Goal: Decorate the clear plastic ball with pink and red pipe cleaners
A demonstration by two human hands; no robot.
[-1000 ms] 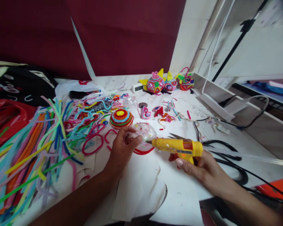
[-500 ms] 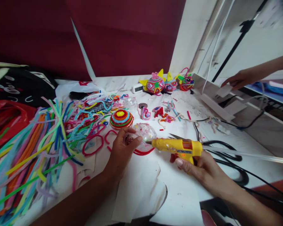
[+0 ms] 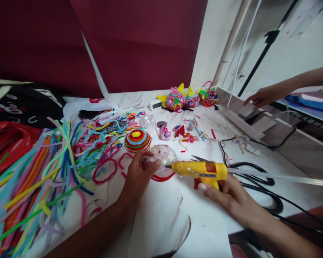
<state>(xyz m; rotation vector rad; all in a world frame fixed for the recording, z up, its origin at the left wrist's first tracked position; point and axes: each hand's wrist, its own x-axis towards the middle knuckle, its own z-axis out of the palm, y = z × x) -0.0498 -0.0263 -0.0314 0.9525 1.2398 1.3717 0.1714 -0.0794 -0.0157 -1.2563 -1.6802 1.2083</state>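
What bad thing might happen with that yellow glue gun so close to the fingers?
1. The glue gun has its nozzle against the clear ball, right beside the left hand, so hot glue might burn its fingers.
2. The black cords loop close to the right hand; a snag might jerk the gun.

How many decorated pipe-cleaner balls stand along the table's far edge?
3, in a row right of the white clock: the left ball, the middle ball, the right ball. Others could be hidden in the pipe-cleaner pile.
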